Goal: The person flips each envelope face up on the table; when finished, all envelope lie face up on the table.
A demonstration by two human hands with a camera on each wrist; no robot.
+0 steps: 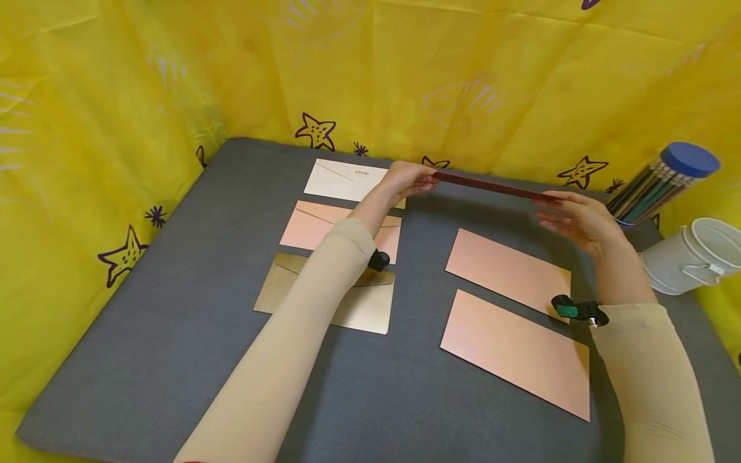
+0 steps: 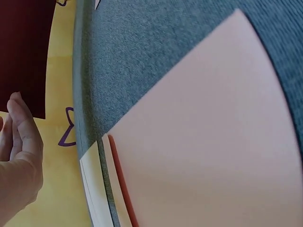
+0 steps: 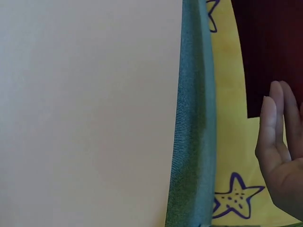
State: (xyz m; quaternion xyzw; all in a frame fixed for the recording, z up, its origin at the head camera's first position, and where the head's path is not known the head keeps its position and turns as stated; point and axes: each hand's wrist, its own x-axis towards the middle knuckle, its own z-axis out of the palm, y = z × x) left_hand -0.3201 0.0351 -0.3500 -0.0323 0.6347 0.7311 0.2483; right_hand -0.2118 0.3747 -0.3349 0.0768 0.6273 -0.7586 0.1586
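Note:
A thin dark red card (image 1: 492, 186) hangs level above the far side of the grey table mat (image 1: 173, 308). My left hand (image 1: 408, 180) pinches its left end. My right hand (image 1: 570, 215) holds its right end, fingers fairly straight beneath it. The left wrist view shows the card (image 2: 23, 52) above my fingers (image 2: 23, 127), over a pink sheet (image 2: 203, 142). In the right wrist view, the card (image 3: 270, 52) lies behind my fingertips (image 3: 272, 127).
Left of centre lie three envelopes: white (image 1: 341, 180), pink (image 1: 315, 225), gold (image 1: 359, 305). Two pink cards (image 1: 509, 270) (image 1: 515, 354) lie on the right. A pencil tube with a blue lid (image 1: 660, 183) and a white bucket (image 1: 695, 254) stand at the right edge. Yellow star-printed cloth surrounds the table.

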